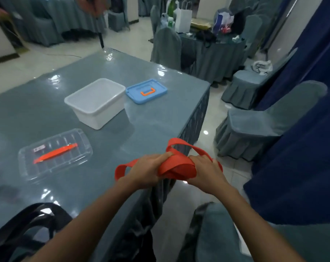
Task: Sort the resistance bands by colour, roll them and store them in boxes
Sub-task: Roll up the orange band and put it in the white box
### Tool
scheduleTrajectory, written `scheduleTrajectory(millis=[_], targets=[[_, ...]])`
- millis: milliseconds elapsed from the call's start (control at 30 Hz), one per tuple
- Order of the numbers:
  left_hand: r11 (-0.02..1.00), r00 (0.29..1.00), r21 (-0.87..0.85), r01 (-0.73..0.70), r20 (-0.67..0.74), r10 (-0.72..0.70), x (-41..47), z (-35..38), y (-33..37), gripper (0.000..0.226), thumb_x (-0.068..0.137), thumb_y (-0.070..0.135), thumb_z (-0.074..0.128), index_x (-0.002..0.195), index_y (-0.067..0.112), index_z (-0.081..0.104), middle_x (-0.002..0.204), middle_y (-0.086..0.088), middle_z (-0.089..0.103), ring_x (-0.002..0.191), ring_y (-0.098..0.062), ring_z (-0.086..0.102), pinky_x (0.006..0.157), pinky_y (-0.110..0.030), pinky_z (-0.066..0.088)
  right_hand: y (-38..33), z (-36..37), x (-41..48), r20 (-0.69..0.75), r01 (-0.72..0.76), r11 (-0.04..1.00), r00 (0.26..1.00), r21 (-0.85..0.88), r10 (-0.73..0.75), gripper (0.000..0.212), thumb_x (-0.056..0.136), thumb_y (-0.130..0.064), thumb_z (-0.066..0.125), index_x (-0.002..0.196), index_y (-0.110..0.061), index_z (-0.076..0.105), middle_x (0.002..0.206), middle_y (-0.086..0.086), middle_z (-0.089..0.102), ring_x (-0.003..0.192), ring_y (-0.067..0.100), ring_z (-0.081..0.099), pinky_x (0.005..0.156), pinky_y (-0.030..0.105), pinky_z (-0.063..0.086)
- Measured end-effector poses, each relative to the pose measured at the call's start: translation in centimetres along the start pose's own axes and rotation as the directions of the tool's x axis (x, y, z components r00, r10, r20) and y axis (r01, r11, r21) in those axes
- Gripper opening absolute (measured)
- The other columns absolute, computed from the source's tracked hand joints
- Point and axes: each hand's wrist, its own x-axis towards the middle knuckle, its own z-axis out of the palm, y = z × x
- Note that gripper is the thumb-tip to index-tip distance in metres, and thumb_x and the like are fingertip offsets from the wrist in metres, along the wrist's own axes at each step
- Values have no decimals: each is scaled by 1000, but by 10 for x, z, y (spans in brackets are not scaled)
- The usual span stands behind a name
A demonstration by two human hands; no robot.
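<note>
Red resistance band (176,168) is bunched over the near right edge of the worktop (47,110). Left hand (147,172) and right hand (205,172) grip it, fingers (165,155) curled round. Farther left sit a white box (103,118), blue lid (135,93) and clear container (77,157); black bands (28,224) lie near left.

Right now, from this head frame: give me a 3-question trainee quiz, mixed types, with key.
1. True or false: the left hand and the right hand both grip the red band.
2. Multiple choice: the blue lid lies
A) shut on the white box
B) flat on the table, beside the white box
C) on a chair seat
3. Short answer: what colour is the handle on the blue lid?

Key: 1 true; 2 B; 3 orange.
</note>
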Motion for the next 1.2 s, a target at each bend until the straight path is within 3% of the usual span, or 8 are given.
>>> scheduleTrajectory(millis=[100,300,567,700,800,1033,1200], targets=[[998,998,-42,53,-33,-54,37,-8,-26,83,81,50,74,153,27,39,143,-1,59,122,-29,61,101,-37,47,9,-17,57,22,45,997,999,-56,-44,46,72,-67,58,106,-37,51,108,-16,61,109,16,55,91,41,44],[992,989,-26,122,-83,-123,96,-18,-74,81,81,45,74,151,25,40,135,-2,64,115,-30,64,94,-36,49,16,-40,153,12,135,980,991,-145,-134,49,74,-63,58,113,-35,54,117,-14,62,119,18,52,95,41,39],[939,933,-77,336,-111,-343,136,-17,-131,88,76,40,78,153,25,39,147,2,56,128,-22,58,103,-33,46,22,-26,277,151,343,933,933,-105,-326,74,72,-54,65,138,-28,45,135,-4,57,129,24,47,106,45,34],[859,853,-82,505,-102,-511,154,-16,-142,90,76,45,76,154,35,32,147,9,55,129,-18,57,103,-30,45,26,-19,340,211,483,872,864,-86,-457,72,71,-54,65,136,-28,46,133,-4,57,128,23,47,104,43,34],[793,788,-84,603,-89,-609,172,-27,-150,94,77,50,73,154,43,20,144,7,57,124,-20,59,99,-31,48,28,-28,393,174,576,815,809,-53,-561,74,70,-56,67,136,-27,48,134,-3,58,127,24,50,101,40,38],[628,583,-110,770,-277,-764,171,-41,-158,95,75,48,75,153,37,21,124,-2,67,105,-30,66,86,-34,51,-30,-40,467,214,775,627,628,-82,-749,72,70,-53,68,133,-24,50,129,0,60,125,26,50,99,44,39],[463,454,-52,885,-133,-881,139,-22,-173,98,77,54,73,156,37,18,135,-4,63,115,-32,63,96,-34,47,-63,-2,465,417,837,547,508,-30,-754,74,72,-48,69,137,-22,46,140,-1,53,136,24,43,110,52,31]])
